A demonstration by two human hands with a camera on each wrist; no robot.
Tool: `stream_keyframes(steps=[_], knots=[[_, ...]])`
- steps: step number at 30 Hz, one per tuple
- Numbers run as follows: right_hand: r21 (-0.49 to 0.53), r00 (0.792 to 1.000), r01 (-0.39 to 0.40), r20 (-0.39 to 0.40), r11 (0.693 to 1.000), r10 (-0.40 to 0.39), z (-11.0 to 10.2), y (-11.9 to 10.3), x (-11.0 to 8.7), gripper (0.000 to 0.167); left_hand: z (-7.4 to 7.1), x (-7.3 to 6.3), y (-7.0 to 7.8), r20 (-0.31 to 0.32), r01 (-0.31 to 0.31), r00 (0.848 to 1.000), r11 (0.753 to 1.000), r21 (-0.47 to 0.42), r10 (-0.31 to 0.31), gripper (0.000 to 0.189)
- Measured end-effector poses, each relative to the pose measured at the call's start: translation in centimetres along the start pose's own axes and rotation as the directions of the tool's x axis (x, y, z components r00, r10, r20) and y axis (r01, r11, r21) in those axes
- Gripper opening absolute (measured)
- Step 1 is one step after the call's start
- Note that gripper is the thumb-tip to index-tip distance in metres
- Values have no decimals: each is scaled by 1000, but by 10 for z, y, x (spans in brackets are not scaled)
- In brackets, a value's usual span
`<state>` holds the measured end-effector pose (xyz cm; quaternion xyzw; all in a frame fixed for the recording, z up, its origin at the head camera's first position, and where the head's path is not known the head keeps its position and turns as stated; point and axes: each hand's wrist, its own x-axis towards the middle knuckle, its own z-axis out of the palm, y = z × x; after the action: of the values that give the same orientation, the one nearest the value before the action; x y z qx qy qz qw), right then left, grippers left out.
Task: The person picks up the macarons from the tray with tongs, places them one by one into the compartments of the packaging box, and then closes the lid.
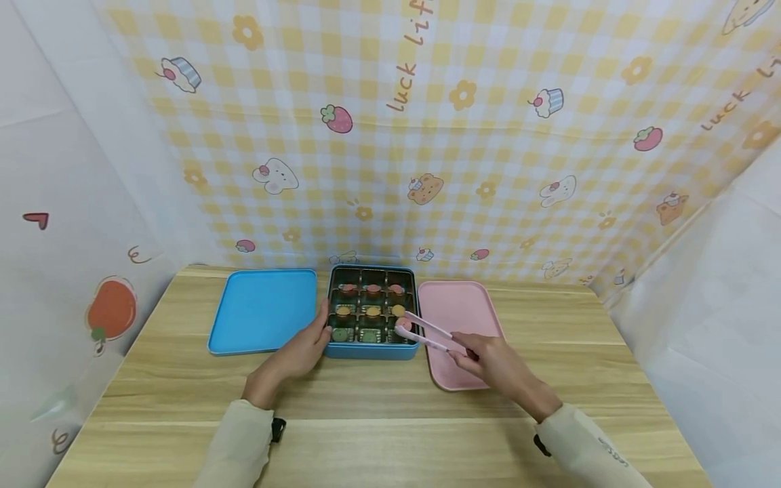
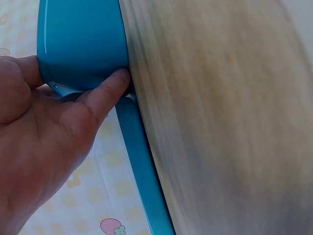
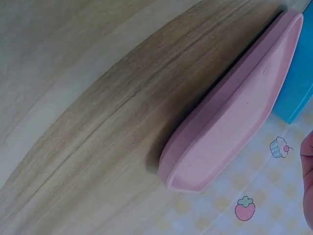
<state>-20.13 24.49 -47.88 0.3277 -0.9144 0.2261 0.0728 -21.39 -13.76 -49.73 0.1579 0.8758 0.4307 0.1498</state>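
My left hand [image 1: 306,344] holds the left side of a blue tin box [image 1: 371,351], with fingertips against its wall [image 2: 88,39] near a rounded corner. Dividers split the box into compartments with small round pieces: red ones [image 1: 373,289] at the back, yellow ones [image 1: 373,311] in the middle and green ones [image 1: 369,335] in front. My right hand [image 1: 491,362] pinches pale pink tongs [image 1: 430,327]. Between the tips of the tongs is a round pinkish piece [image 1: 403,324], over the box's front right compartment. Only an edge of the right hand shows in the right wrist view.
On the left lies a shallow blue lid or tray [image 1: 264,312]. A pink tray [image 1: 464,308] lies right of the box, partly under the right hand and tongs. The wooden table [image 1: 366,440] ends at a patterned cloth backdrop [image 1: 378,224].
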Motion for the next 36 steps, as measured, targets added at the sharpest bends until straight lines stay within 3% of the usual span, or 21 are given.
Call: stream_keyframes(steps=[24,28,36], knots=[[-9,999,-28,22,1000,28,2,-4,1,26,0,0,0,0,3,1000,1000,5,-3,62],[13,999,-38,-10,999,38,2,-4,-1,24,1,0,0,1,5,1000,1000,2,-5,62],[38,985,-129,-111,991,133,10,-1,-6,26,0,1,0,1,3,1000,1000,4,-3,62]])
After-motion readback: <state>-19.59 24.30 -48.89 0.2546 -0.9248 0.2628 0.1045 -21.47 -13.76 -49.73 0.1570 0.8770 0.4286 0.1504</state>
